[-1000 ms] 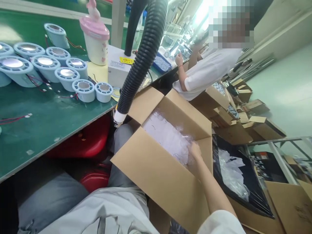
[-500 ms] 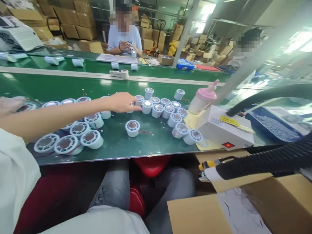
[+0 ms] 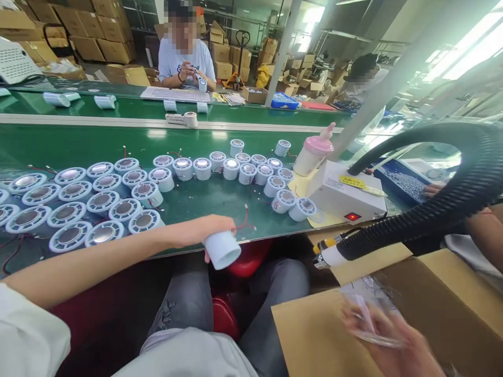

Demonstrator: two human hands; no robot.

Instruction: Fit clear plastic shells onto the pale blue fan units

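My left hand (image 3: pixel 208 229) is closed round a pale blue, cup-shaped speaker-like housing (image 3: pixel 223 251). The housing is tilted, its open hollow end facing down and toward me, and thin red wires trail from its other end. It is held just off the front edge of the green worktop (image 3: pixel 188 209). Low on the right, my right hand (image 3: pixel 404 340) is blurred, its fingers round a clear plastic piece (image 3: pixel 379 339) with a rounded rim. That hand is above an open cardboard box (image 3: pixel 314 330).
Many similar housings (image 3: pixel 106 183) stand on the worktop, curving from left to right. A white machine (image 3: pixel 346 193) with a lit red switch and a pink-lidded bottle (image 3: pixel 314 152) are right. A black hose (image 3: pixel 393 238) arches there. Co-workers (image 3: pixel 186 63) sit across and at right.
My left hand has come back toward me from the row and now grips the housing that stood alone near the edge. My right hand has appeared at lower right with clear plastic.
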